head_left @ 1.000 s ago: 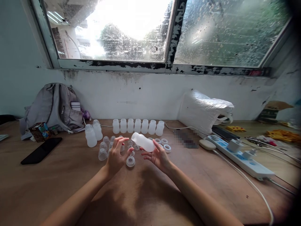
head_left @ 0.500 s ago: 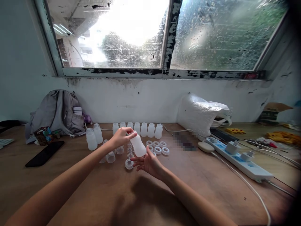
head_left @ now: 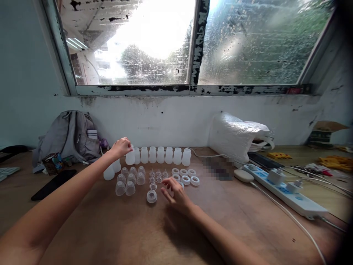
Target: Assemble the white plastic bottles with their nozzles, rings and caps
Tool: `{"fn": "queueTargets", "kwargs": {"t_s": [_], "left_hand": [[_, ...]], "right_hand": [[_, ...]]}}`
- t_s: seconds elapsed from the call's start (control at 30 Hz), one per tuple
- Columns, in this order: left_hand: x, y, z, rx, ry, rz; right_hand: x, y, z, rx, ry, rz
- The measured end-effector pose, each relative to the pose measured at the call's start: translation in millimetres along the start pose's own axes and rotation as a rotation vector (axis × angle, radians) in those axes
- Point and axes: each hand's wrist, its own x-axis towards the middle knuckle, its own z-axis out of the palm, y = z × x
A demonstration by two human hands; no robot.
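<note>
My left hand [head_left: 121, 146] is closed on the top of a frosted bottle [head_left: 130, 157], at the left end of a row of upright bottles [head_left: 160, 155] near the wall. My right hand [head_left: 175, 193] has its fingers apart and holds nothing; it hovers by the white rings [head_left: 185, 180] and small clear nipples [head_left: 152, 180]. Just left of it a ring with a nipple in it [head_left: 151, 196] lies on the table. Several clear caps [head_left: 130, 187] stand left of the nipples. Two more bottles [head_left: 109, 173] are partly hidden behind my left forearm.
At the left are a grey backpack [head_left: 68, 140], a small box [head_left: 53, 163] and a black phone [head_left: 52, 185]. A silvery bag [head_left: 234, 136], a white round device [head_left: 243, 175] and a power strip with cables [head_left: 292, 195] lie at the right.
My left hand has moved left and back with the bottle, which is now upright beside the row. My right hand has come off the bottle and shifted slightly right.
</note>
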Motion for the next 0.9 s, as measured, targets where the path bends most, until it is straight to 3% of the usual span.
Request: {"fn": "queueTargets", "kwargs": {"t_s": [0.1, 0.3, 0.63, 0.9], "left_hand": [[6.4, -3.8, 18.6, 0.030, -0.036, -0.072], [13.5, -6.6, 49.4, 0.044, -0.104, -0.171], [18.8, -14.4, 65.5, 0.030, -0.103, -0.215], [15.5, -11.5, 64.6, -0.013, 0.031, -0.158]], "right_hand": [[-5.8, -3.3, 6.0, -0.219, -0.123, -0.168], [-10.3, -3.3, 21.7, -0.393, -0.285, -0.229], [-8.7, 8.4, 28.7, -0.335, -0.202, -0.145], [-6.6, 6.3, 22.8, -0.405, -0.168, -0.147]]}}
